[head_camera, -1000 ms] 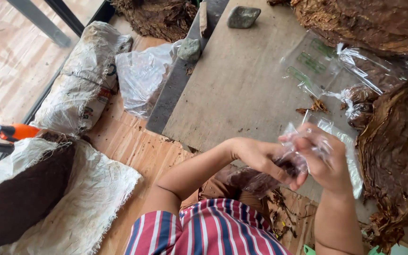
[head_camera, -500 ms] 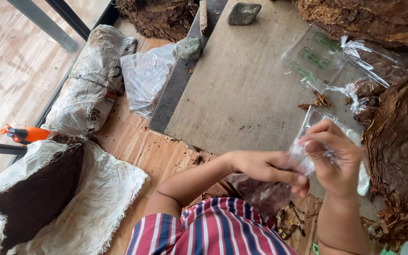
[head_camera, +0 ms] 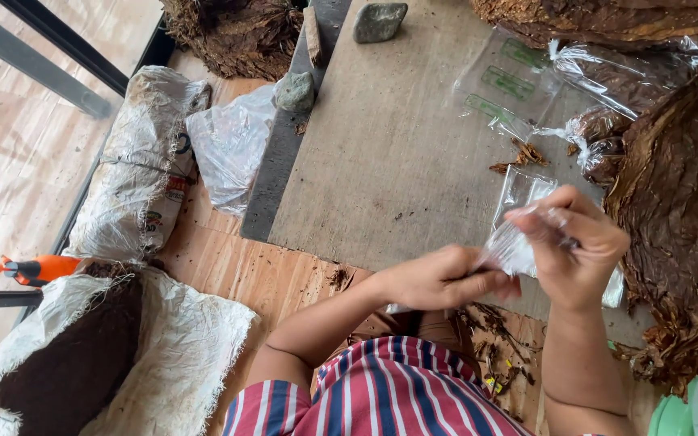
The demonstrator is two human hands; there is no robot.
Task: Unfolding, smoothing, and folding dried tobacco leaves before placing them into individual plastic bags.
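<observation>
My left hand (head_camera: 438, 278) and my right hand (head_camera: 571, 246) both grip a small clear plastic bag (head_camera: 513, 242), stretched between them just above the near edge of a grey board (head_camera: 397, 153). The left hand pinches the bag's lower end, the right hand its upper end. What the bag holds is hidden by my fingers. Dry brown leaf scraps (head_camera: 519, 153) lie on the board just beyond my hands.
A heap of dried brown leaves (head_camera: 684, 210) fills the right side, with clear bags (head_camera: 543, 89) beside it. Two grey stones (head_camera: 379, 20) sit at the board's far left. Plastic-wrapped bundles (head_camera: 143, 169), a white sack (head_camera: 171, 347) and an orange-handled tool (head_camera: 38, 268) lie on the left.
Both hands have shifted to the right and a little up with the bag; the left hand has slid along it toward the right hand. The camera view has moved slightly.
</observation>
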